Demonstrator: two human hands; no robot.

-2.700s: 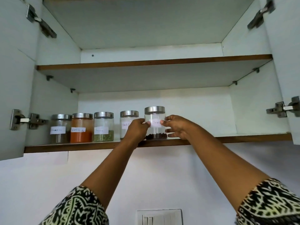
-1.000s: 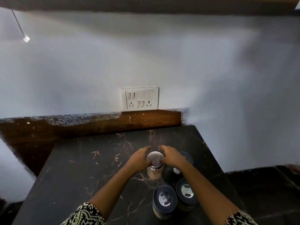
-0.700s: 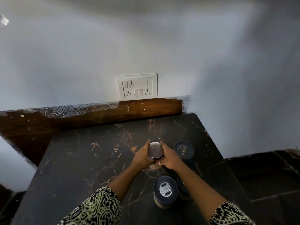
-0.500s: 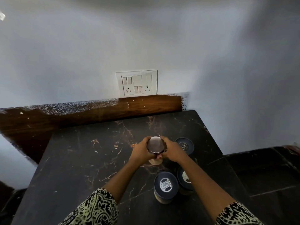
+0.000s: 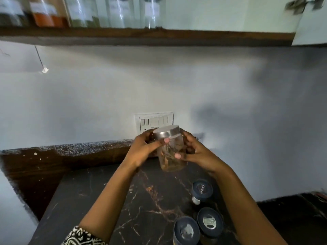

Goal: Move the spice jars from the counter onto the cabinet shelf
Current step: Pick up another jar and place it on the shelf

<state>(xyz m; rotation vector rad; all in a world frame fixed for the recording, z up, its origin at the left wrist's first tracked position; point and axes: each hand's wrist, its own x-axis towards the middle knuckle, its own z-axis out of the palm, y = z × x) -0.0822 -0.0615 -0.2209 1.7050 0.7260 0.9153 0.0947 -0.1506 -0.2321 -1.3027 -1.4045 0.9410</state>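
Head view: left hand (image 5: 145, 152), right hand (image 5: 200, 156) both gripping silver-lidded spice jar (image 5: 174, 163), holding it near-upright above counter (image 5: 141, 200). Cabinet shelf (image 5: 212, 35) lying well above hands; free spot sitting right of shelved jars (image 5: 150, 11).

Labels on the shelf jars (image 5: 44, 14) and emblems on the dark lids (image 5: 202, 188) blur beyond reading.

Dim, soft wall shadows; shelf jars (image 5: 81, 11) motion-blurred at top.
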